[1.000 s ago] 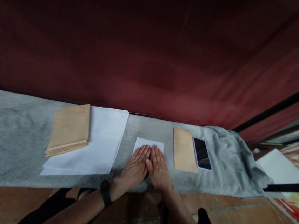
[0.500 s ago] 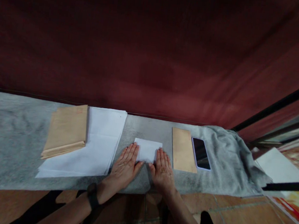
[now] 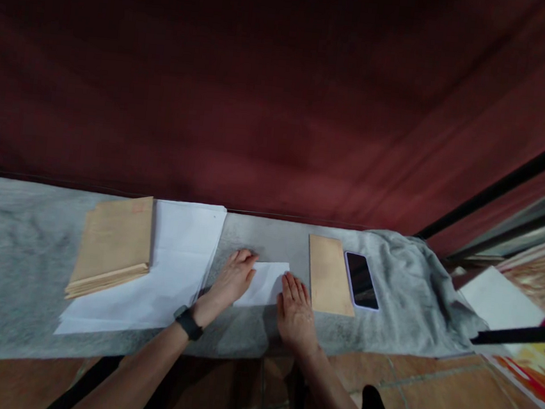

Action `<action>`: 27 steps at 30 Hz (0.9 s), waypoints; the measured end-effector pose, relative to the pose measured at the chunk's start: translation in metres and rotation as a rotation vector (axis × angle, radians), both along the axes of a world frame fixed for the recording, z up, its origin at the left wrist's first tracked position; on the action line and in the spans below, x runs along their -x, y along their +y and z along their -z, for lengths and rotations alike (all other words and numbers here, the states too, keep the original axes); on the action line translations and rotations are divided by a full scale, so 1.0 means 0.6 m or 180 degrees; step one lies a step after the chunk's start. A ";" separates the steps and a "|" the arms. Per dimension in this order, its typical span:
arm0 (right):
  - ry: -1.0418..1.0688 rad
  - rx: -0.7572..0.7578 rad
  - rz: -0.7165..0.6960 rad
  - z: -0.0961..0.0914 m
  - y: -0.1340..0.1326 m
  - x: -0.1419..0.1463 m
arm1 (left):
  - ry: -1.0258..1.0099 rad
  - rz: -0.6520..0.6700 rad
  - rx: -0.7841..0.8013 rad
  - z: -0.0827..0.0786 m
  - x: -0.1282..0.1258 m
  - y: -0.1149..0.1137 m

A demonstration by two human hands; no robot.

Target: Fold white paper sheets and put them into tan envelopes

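A small folded sheet of white paper (image 3: 265,284) lies on the grey cloth in front of me. My left hand (image 3: 235,277) is at its upper left, fingers curled together and closed at the corner; the fingertips partly hide the paper there. Flat along the right edge rests my right hand (image 3: 295,306), its fingers stretched out and touching the paper. To the right of that hand lies a single brown envelope (image 3: 330,274).
At the left, a stack of brown envelopes (image 3: 118,234) sits on large white sheets (image 3: 186,247). A phone (image 3: 362,281) lies beside the single envelope. Grey cloth (image 3: 408,295) bunches up at the right end. A dark red curtain (image 3: 279,134) hangs behind.
My left hand has gone from lying flat on the paper's left edge to curled fingers at its upper left corner. The right hand stays flat at the right edge.
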State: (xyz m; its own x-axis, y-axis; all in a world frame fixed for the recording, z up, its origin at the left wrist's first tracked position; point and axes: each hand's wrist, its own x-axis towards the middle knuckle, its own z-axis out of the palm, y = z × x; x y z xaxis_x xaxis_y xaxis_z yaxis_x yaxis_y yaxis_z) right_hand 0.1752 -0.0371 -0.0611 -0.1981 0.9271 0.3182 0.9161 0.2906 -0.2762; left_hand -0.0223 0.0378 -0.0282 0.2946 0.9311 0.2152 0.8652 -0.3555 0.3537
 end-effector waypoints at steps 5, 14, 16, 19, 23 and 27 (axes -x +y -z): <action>0.0857 0.0062 0.0126 -0.027 0.015 -0.019 | -0.0801 -0.0006 -0.0347 -0.039 0.002 -0.004; 0.2310 0.0203 0.0577 -0.063 0.049 -0.066 | -0.0681 0.0864 -0.0910 -0.023 0.017 -0.055; 0.2064 0.0248 0.0384 -0.058 0.045 -0.059 | -0.0325 0.0997 -0.0692 -0.004 0.021 -0.067; 0.1664 0.0286 0.0056 -0.051 0.035 -0.040 | -0.0037 0.1079 -0.0407 0.004 0.025 -0.084; 0.1092 0.0293 -0.0364 -0.039 0.024 -0.013 | 0.0039 0.0972 -0.0226 -0.009 0.020 -0.099; 0.0435 0.0284 -0.0537 -0.023 0.020 0.007 | 0.0196 0.0799 -0.0308 -0.005 0.000 -0.099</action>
State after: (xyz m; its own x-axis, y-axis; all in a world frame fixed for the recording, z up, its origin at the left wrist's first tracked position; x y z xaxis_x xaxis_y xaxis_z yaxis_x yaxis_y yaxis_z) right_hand 0.1708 -0.0249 -0.0472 -0.3134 0.9101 0.2709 0.8089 0.4053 -0.4259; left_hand -0.0224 -0.0217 -0.0253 0.5287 0.8033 0.2742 0.7646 -0.5910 0.2572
